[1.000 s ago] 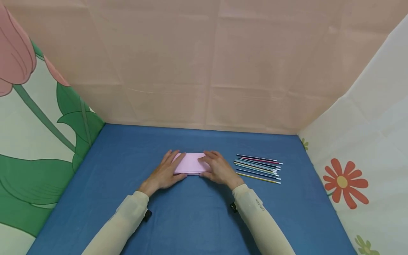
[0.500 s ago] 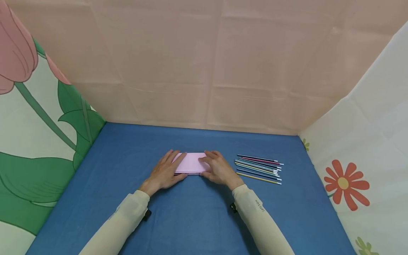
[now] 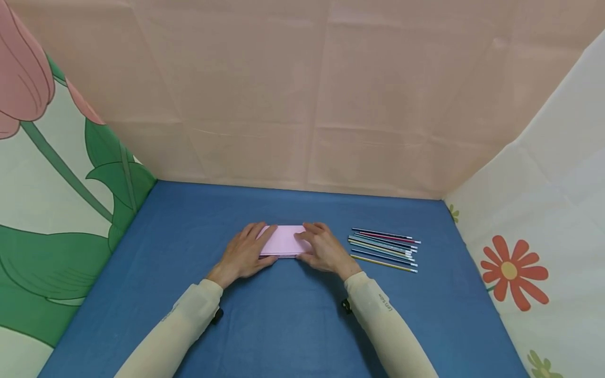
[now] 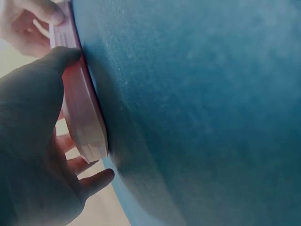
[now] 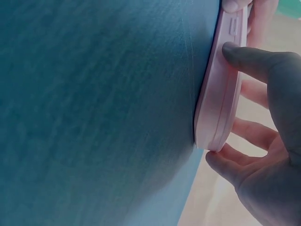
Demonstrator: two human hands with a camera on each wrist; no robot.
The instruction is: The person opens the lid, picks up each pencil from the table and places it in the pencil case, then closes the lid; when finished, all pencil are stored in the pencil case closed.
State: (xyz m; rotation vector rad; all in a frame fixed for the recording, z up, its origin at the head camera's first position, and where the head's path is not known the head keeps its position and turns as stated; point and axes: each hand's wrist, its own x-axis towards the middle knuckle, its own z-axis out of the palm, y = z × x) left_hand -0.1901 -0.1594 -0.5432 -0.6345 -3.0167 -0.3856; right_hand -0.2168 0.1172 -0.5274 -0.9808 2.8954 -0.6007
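A flat pink pencil case [image 3: 285, 242] lies lengthwise across the blue tabletop in the head view, its lid down. My left hand [image 3: 242, 254] grips its left end, thumb at the near side and fingers spread over the top toward the far edge. At the other end, my right hand [image 3: 328, 253] holds it in the same way, thumb against the near side. In the right wrist view, the right thumb [image 5: 235, 52] presses near a small raised mark on the pencil case [image 5: 217, 106]. The left wrist view shows the left thumb [image 4: 66, 55] on that near side.
Several pencils [image 3: 384, 250] lie loosely side by side to the right of the pencil case. The blue cloth-covered table [image 3: 283, 325] meets a beige backdrop [image 3: 302, 105] behind. Printed cloths with a tulip [image 3: 23, 73] and a red flower [image 3: 512, 270] border the sides.
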